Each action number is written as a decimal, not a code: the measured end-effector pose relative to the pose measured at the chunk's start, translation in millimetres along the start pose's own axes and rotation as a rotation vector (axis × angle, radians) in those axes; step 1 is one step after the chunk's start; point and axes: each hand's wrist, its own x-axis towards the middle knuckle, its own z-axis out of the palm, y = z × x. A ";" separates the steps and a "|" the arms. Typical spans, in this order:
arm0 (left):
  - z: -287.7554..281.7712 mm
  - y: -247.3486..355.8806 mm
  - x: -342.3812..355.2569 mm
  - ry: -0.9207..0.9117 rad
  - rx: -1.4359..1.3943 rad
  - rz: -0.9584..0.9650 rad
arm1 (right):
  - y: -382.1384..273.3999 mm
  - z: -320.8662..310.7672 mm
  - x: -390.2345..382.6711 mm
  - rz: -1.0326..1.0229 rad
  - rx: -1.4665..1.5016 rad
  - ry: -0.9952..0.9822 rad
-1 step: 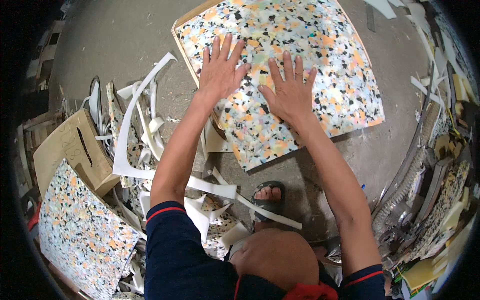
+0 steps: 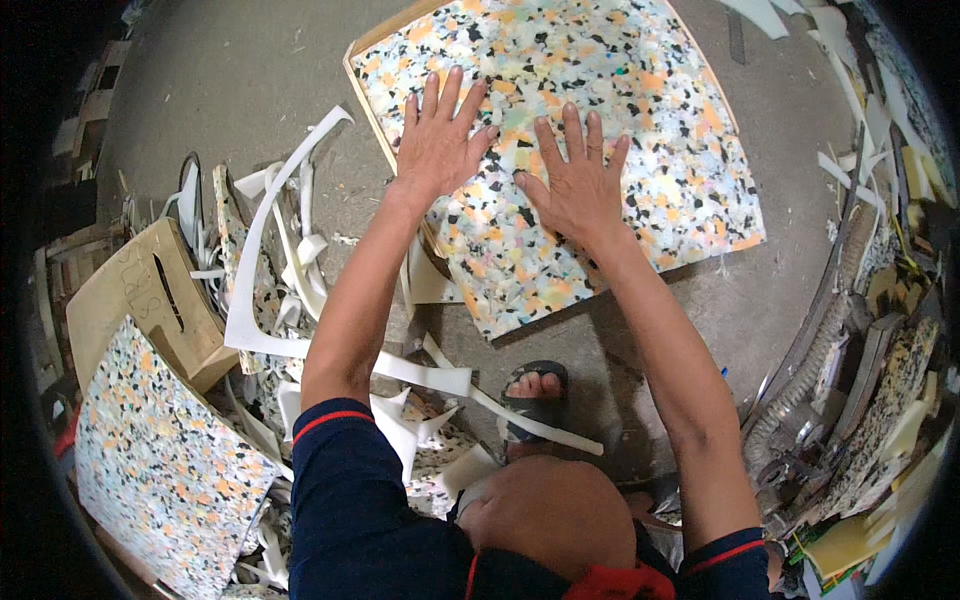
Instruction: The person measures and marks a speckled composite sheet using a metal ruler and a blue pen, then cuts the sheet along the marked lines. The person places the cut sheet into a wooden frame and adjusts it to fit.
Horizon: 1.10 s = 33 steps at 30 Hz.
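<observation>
A large sheet of speckled foam point(image 2: 560, 270), white with orange and black flecks, lies over a wooden panel or frame point(image 2: 372, 125) whose pale edge shows along the left side. My left hand point(image 2: 438, 145) rests flat on the foam near its left edge, fingers spread. To the right of it, my right hand point(image 2: 580, 190) also lies palm down with its fingers apart. Neither hand grips anything. What supports the panel from beneath is hidden.
On the left stand a wooden panel point(image 2: 150, 275) with a dark slot and a second speckled foam sheet point(image 2: 165, 460). Curved white foam offcuts point(image 2: 250, 240) pile beside my left arm. A ribbed hose point(image 2: 815, 360) and more scraps line the right. My sandalled foot point(image 2: 537, 395) is below.
Both hands stay pressed flat on the foam in nearly the same place. The view has shifted very slightly; nothing else visibly differs.
</observation>
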 end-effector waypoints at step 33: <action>-53.7 83.5 -144.6 0.091 -0.541 -0.415 | 281.5 -138.9 -270.8 1.125 0.598 0.372</action>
